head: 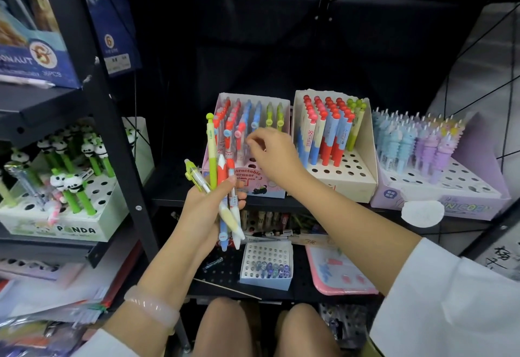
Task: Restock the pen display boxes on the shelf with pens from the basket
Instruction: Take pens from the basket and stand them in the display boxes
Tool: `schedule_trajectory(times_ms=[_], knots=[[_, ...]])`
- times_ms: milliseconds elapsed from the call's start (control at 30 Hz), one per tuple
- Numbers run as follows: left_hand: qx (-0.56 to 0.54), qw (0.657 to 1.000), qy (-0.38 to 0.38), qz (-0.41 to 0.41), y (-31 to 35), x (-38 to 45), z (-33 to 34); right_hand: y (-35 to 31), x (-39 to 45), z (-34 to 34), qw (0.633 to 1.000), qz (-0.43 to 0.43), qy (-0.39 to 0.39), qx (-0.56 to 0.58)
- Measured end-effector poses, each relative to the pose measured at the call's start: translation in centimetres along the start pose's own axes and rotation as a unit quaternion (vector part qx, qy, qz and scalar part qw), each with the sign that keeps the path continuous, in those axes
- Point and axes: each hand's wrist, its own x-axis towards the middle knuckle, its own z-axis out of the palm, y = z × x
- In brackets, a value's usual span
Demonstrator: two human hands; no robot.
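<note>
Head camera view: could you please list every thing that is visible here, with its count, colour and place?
pink display box: one, middle shelf, red, blue and green pens inside
cream display box: one, right of pink box, red-capped pens
unicorn box: one, lilac, far right, blue and purple pens
panda box: one, white-green, left shelf
small white box: one, lower shelf
pink tray: one, lower shelf, right
bundle of pens: several, green, red, blue, in left hand
left hand: grips bundle
right hand: fingers pinched over pink box
</note>
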Motion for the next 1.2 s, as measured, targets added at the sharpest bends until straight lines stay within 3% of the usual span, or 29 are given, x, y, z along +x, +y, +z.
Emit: schedule_trajectory(times_ms=[100,200,267,467,600,667,767,867,1033,1200], knots=[[-0.012,1.0,-0.007,-0.003,0.1,-0.1,0.5,-1.0,-1.9,-0.8,0.989,0.008,-0.017,0.144],[-0.017,0.999,-0.026,0.019,0.0,-0.3,1.2,-1.1,-3.2,-1.2,0.962,0.046,-0.137,0.231],[-0.022,0.999,-0.039,0.026,0.0,-0.5,1.5,-1.0,-3.4,-1.5,0.942,0.074,-0.168,0.281],[-0.003,0.999,-0.04,-0.023,-0.2,-0.6,1.1,-0.2,-3.1,-2.7,0.891,0.124,-0.121,0.42],[-0.01,1.0,-0.014,-0.02,-0.3,-1.2,2.6,-1.4,-4.4,-1.7,0.925,0.142,-0.057,0.349],[-0.048,0.996,0.073,-0.011,-1.5,-2.2,4.5,-2.5,-5.9,-0.1,0.941,0.131,0.006,0.312],[-0.081,0.979,0.182,0.047,-2.7,-3.0,6.3,-3.5,-7.3,1.4,0.932,0.142,0.112,0.315],[-0.073,0.984,0.156,0.048,-2.1,-2.4,6.4,-3.5,-7.1,1.1,0.916,0.155,0.124,0.349],[-0.076,0.991,0.083,0.069,-1.3,-1.9,6.8,-3.7,-6.8,0.8,0.92,0.086,0.149,0.353],[-0.088,0.995,0.049,0.02,-1.2,-1.6,6.4,-3.2,-5.9,0.3,0.883,0.147,0.168,0.414]])
